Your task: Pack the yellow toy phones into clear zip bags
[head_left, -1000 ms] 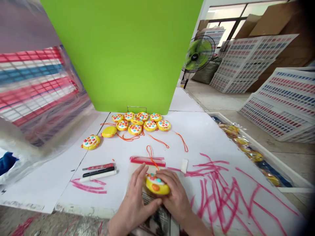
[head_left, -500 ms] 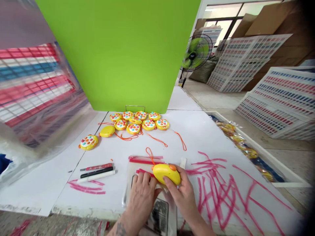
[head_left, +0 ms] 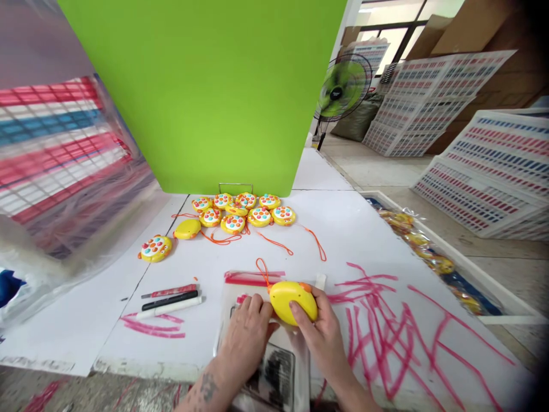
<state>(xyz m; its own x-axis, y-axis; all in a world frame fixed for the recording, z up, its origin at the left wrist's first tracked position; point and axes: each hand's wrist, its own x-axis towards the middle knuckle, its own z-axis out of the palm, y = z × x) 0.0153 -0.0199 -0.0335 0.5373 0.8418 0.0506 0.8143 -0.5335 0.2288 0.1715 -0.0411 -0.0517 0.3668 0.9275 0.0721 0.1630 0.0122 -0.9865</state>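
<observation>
In my right hand (head_left: 323, 332) is a yellow oval toy (head_left: 287, 294), its plain back facing up, with my thumb pressed on it. An orange cord loop (head_left: 262, 272) sticks up from the toy's left end. My left hand (head_left: 249, 329) is beside that end, fingers curled down and closed; whatever they grip is hidden beneath them. Under both hands lies a clear plastic pouch (head_left: 281, 372) with a dark printed panel. Pink strips (head_left: 253, 278) lie across its far end.
Several yellow toys with coloured buttons (head_left: 233, 224) sit before a green board (head_left: 206, 103). Pens (head_left: 169, 300) lie at left, and pink strips (head_left: 377, 332) are scattered at right. A white tray (head_left: 506, 319) holds wrapped toys. A fan (head_left: 337, 91) and crates (head_left: 493, 171) stand beyond.
The yellow toy has tilted so more of its back faces me, and it has shifted slightly right. My left hand stays close beside it, fingers still curled.
</observation>
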